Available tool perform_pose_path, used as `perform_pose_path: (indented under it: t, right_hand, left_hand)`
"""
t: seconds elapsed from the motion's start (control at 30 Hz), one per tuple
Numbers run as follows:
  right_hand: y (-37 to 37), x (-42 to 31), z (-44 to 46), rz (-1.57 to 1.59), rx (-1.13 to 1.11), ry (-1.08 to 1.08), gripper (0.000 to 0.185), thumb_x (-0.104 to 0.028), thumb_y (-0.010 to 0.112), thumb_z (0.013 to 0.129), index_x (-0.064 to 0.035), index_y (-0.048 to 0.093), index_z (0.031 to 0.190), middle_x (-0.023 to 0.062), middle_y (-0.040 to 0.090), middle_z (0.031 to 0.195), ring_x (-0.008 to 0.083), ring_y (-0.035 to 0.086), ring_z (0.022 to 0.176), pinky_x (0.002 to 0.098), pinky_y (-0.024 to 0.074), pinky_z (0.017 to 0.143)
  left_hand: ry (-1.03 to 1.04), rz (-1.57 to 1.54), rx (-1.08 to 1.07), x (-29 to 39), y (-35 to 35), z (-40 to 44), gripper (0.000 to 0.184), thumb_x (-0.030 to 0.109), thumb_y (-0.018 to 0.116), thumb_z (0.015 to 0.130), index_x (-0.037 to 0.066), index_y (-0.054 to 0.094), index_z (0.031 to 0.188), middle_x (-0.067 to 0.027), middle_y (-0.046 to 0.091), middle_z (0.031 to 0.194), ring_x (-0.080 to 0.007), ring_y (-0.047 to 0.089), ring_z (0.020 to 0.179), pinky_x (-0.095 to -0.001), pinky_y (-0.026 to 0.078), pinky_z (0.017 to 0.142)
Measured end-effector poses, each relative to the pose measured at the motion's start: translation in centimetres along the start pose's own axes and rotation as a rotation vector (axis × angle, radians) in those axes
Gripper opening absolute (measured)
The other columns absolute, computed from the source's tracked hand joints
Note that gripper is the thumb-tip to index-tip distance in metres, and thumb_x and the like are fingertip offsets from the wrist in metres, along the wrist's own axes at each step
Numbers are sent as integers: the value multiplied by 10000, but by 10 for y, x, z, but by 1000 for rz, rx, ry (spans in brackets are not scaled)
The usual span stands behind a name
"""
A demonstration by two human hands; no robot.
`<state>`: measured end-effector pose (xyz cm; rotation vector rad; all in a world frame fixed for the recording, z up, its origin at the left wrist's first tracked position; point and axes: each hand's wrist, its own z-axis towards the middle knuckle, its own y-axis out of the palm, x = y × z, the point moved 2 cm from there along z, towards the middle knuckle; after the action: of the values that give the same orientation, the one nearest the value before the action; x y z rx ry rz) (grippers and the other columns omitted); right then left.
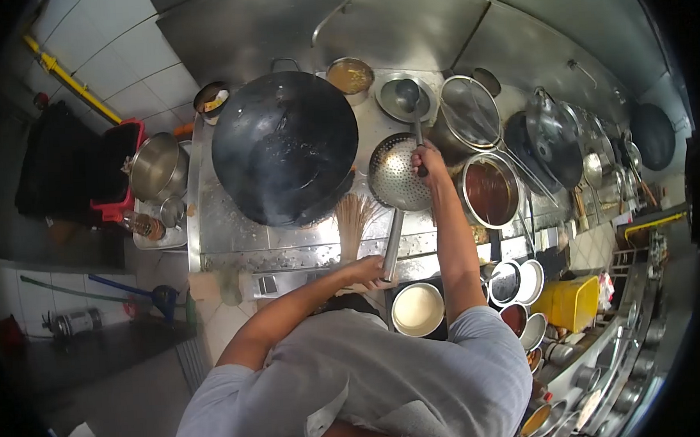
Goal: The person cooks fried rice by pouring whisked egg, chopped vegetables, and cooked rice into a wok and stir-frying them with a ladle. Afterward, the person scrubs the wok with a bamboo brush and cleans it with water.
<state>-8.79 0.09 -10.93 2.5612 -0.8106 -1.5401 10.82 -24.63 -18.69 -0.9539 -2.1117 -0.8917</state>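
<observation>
My left hand [365, 271] is closed around the lower end of the handle of a perforated metal strainer [395, 173]. The strainer's bowl lies over the steel counter, to the right of the wok. In my right hand [428, 159] is the handle of a ladle [409, 96], its bowl resting over a metal basin [389, 101] at the back. A large dark wok [284, 147] sits on the stove to the left, with a faint haze over it. Between the wok and the strainer, a bamboo brush [354, 222] stands near my left hand.
A pot of dark red sauce [491, 190] and a wire mesh skimmer [470, 112] are right of my right arm. A pot of pale liquid [417, 309] stands near my body. Behind the wok is a pan of yellowish liquid [350, 76]. A steel bowl [159, 168] stands at left.
</observation>
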Motion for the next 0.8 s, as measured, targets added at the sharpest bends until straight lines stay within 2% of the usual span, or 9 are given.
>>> perform_pose_path:
  t: [0.07, 0.13, 0.17, 0.33, 0.47, 0.53, 0.6, 0.63, 0.8]
  right_hand:
    - [-13, 3, 15, 137, -36, 85, 55, -35, 466, 870, -89, 457, 873, -1, 458, 617, 74, 433, 444, 247, 385, 374]
    - [-15, 3, 20, 833, -378, 368, 130, -74, 420, 911, -97, 432, 783, -28, 437, 592, 49, 433, 427, 194, 387, 380]
    - [-16, 2, 17, 899, -398, 291, 247, -98, 391, 933, -101, 410, 687, -23, 426, 583, 47, 432, 419, 186, 392, 384]
    - [-27, -7, -26, 981, -463, 304, 202, -88, 426, 927, -68, 429, 726, -12, 441, 605, 39, 432, 424, 192, 384, 364]
    - [-43, -18, -59, 751, -400, 301, 88, -76, 431, 923, -79, 474, 846, -7, 446, 630, 39, 417, 423, 195, 358, 354]
    - [-36, -25, -80, 609, -378, 281, 97, -61, 435, 912, -67, 525, 948, -7, 445, 639, 42, 415, 426, 198, 352, 353]
    - [-12, -48, -111, -32, -114, 6, 388, -25, 439, 886, -94, 500, 1263, -9, 443, 653, 53, 412, 436, 212, 339, 354]
    - [-13, -48, -105, -161, -115, -13, 589, -1, 451, 858, -93, 366, 1433, -9, 438, 661, 73, 422, 445, 234, 352, 361]
    - [-9, -30, -38, -624, 18, -257, 507, -4, 478, 833, -39, 446, 1337, 18, 463, 642, 116, 463, 439, 281, 402, 374]
  left_hand:
    - [-106, 100, 50, -3, -2, -8, 554, 217, 564, 964, -15, 341, 1415, -169, 594, 1169, -225, 640, 945, -347, 595, 710]
    - [-46, 161, 31, -8, -13, -24, 556, 221, 539, 981, -14, 326, 1438, -174, 591, 1199, -222, 638, 958, -342, 586, 739]
    - [8, 82, 74, -6, -16, -40, 539, 219, 543, 982, -17, 351, 1426, -163, 601, 1186, -215, 635, 964, -334, 579, 750]
    - [213, -41, 229, 6, -40, -152, 424, 182, 590, 964, 8, 487, 1337, -92, 658, 1039, -165, 635, 938, -306, 553, 741]
    - [22, -191, 501, -37, -50, -237, 314, 174, 598, 957, 6, 569, 1220, -74, 668, 960, -130, 641, 841, -287, 539, 711]
    - [64, -81, 679, -51, -46, -276, 279, 198, 597, 959, 4, 589, 1160, -76, 655, 838, -132, 625, 652, -264, 519, 568]
    - [8, -195, 807, -94, -44, -300, 219, 172, 592, 953, -20, 612, 1058, -78, 640, 767, -137, 611, 603, -258, 501, 526]
    - [10, -198, 813, -112, -43, -309, 219, 172, 592, 953, -20, 612, 1058, -78, 640, 767, -137, 611, 603, -258, 501, 526]
    - [-164, -248, 1098, -198, -31, -340, 208, 152, 558, 935, -48, 602, 897, -97, 606, 641, -148, 581, 488, -280, 489, 442]
